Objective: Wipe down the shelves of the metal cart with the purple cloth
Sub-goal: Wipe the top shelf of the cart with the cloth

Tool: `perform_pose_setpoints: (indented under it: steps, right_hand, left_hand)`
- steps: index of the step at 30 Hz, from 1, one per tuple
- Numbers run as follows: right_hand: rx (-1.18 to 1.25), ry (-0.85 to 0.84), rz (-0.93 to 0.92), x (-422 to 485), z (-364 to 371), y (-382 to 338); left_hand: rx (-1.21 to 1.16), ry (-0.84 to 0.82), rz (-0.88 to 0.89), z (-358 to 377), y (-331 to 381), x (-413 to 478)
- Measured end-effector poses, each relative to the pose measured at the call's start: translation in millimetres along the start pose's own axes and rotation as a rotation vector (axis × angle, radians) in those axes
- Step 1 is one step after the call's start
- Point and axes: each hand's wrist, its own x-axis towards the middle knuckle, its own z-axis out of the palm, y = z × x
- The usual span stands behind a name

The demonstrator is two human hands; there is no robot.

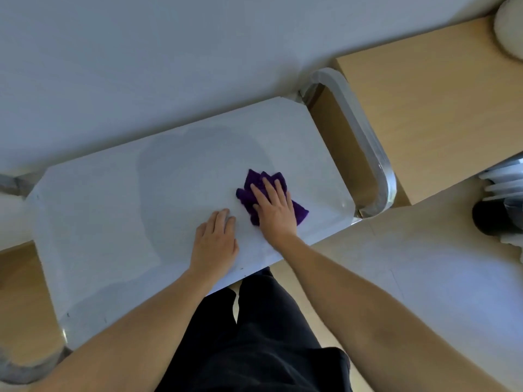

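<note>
the purple cloth (272,197) is lying crumpled on the top shelf (107,210) of the metal cart, looking soft and light, best pressed flat from above. the right hand (274,206) is pressing it with straight, spread fingers; the left hand (216,241) is resting flat on the shelf just beside it, holding nothing.

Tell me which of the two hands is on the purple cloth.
The right hand, fingers spread flat on the crumpled purple cloth; the left hand rests on the grey metal shelf.
</note>
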Motion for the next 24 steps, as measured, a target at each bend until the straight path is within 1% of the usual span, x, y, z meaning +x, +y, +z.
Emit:
perform_pose_setpoints:
  steps: [2,3,4,6,7,8,9,10,11,13,14,15,16,17,18,19,21,22,23,24]
  right_hand:
    - [-0.054,0.031,-0.042,19,-15,35]
    - [-0.079,0.055,0.005,30,-23,57]
    - [-0.082,0.068,0.109,41,-32,77]
    - [-0.021,0.096,0.399,56,-46,96]
    - [0.006,0.129,0.526,64,-47,93]
    - [0.006,0.162,0.578,69,-45,80]
    - [-0.007,0.173,0.530,73,-40,63]
    - [-0.015,0.180,0.393,75,-33,43]
    - [-0.025,0.153,0.206,76,-25,23]
    - [-0.076,0.027,-0.198,70,-8,-1]
    - [-0.080,-0.023,-0.343,75,-8,1]
    - [-0.065,-0.034,-0.420,89,-13,10]
    - [-0.079,-0.023,-0.430,103,-18,22]
    - [-0.124,0.006,-0.382,118,-26,35]
    - [-0.158,0.035,-0.276,134,-34,49]
    - [-0.151,0.063,-0.129,148,-42,64]
    - [-0.057,0.105,0.152,164,-58,78]
    - [-0.028,0.127,0.245,165,-59,73]
    - [-0.015,0.145,0.289,163,-55,60]
    - [-0.011,0.153,0.279,158,-46,42]
  left_hand:
    - [-0.006,0.024,-0.024,-3,1,9]
    - [-0.011,0.035,-0.043,-4,2,14]
    - [-0.013,0.041,-0.066,-5,3,20]
    - [-0.020,0.053,-0.101,-6,6,29]
    - [-0.028,0.064,-0.112,-6,7,33]
    - [-0.035,0.076,-0.125,-6,9,36]
    - [-0.040,0.083,-0.141,-7,10,39]
    - [-0.044,0.085,-0.160,-7,12,42]
    - [-0.048,0.082,-0.180,-6,13,44]
    - [-0.059,0.081,-0.206,-6,14,47]
    - [-0.064,0.085,-0.210,-5,14,48]
    - [-0.069,0.092,-0.212,-6,13,49]
    - [-0.078,0.101,-0.213,-6,12,49]
    - [-0.089,0.107,-0.211,-7,10,48]
    - [-0.100,0.109,-0.209,-8,8,47]
    - [-0.109,0.108,-0.210,-8,7,46]
    - [-0.124,0.108,-0.228,-9,3,42]
    - [-0.127,0.108,-0.242,-9,2,40]
    - [-0.128,0.109,-0.255,-9,0,38]
    - [-0.130,0.110,-0.269,-9,-3,35]
